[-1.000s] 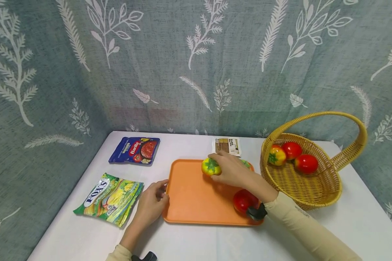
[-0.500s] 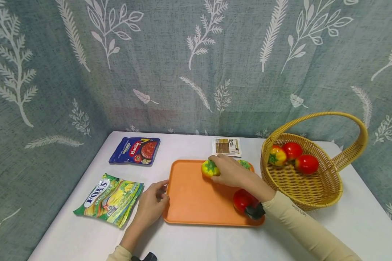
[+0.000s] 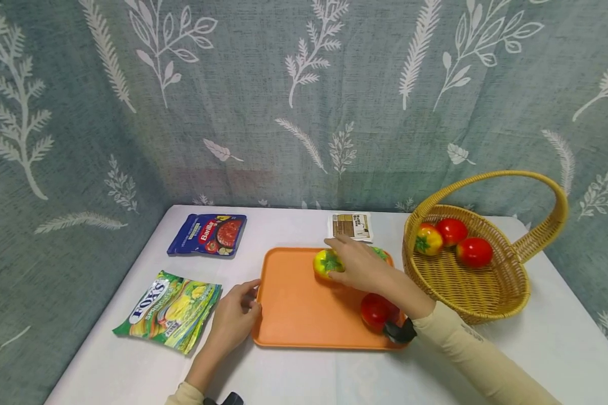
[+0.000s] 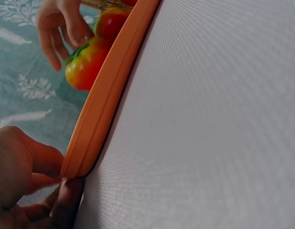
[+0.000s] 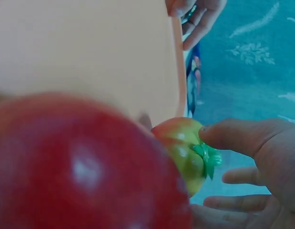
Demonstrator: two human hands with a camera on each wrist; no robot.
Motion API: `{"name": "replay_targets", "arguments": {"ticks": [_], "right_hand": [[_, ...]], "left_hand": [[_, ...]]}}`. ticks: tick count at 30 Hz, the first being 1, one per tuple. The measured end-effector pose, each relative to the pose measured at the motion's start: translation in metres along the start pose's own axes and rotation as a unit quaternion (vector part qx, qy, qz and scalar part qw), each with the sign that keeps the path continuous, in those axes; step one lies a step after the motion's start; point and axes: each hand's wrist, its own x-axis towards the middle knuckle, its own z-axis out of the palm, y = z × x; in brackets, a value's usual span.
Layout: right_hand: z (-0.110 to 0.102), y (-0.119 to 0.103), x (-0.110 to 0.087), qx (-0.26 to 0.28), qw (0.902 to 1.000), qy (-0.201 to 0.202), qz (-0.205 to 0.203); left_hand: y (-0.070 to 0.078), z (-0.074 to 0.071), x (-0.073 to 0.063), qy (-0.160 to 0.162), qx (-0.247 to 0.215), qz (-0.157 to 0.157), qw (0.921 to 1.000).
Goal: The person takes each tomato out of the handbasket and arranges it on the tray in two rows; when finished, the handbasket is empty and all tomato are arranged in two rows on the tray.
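Note:
My left hand [image 3: 233, 312] pinches the left rim of an orange tray [image 3: 304, 315]; in the left wrist view its thumb and fingers [image 4: 47, 160] meet at the tray's edge. A yellow-and-red tomato [image 3: 324, 264] with a green calyx rests at the tray's far side. Over it is my right hand [image 3: 360, 261], fingers spread and loose, the thumb [image 5: 223, 136] right at the tomato's skin in the right wrist view. A red tomato [image 3: 376, 311] lies on the tray under my right wrist. Another tomato with a green top [image 3: 380, 253] is mostly hidden behind that hand.
A wicker basket [image 3: 466, 292] with a tall handle and several tomatoes stands right of the tray. A green Fox's packet [image 3: 167, 309] and a blue Barilla pouch [image 3: 208, 234] lie at left. Behind the tray is a small white-and-brown packet [image 3: 351, 226]. Patterned cloth hangs beyond the table.
My right hand has loosened its fingers from the yellow-and-red tomato, which stays on the tray. The left hand keeps its place on the rim. The head view has shifted slightly.

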Motion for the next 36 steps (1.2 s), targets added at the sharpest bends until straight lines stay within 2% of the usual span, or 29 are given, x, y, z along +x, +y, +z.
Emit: {"name": "replay_targets", "arguments": {"ticks": [7,13,18,24,36], "right_hand": [[-0.003,-0.004,-0.014,0.006,0.9996,0.024,-0.016],[-0.011,-0.006,-0.034,0.025,0.9981,0.050,-0.025],[-0.015,-0.005,-0.050,0.020,0.9962,0.076,-0.037],[-0.019,-0.004,-0.066,0.024,0.9959,0.081,-0.032],[-0.029,0.002,-0.101,0.008,0.9931,0.117,-0.011]], "left_hand": [[-0.001,0.000,0.001,0.004,-0.001,0.003,1.0000],[-0.002,0.000,0.001,0.013,0.002,0.008,0.9999],[-0.001,-0.001,0.000,0.013,0.003,0.004,0.9999],[-0.001,-0.001,0.000,0.010,-0.003,0.002,0.9999],[0.000,0.000,0.001,0.008,-0.007,0.005,0.9999]]}}
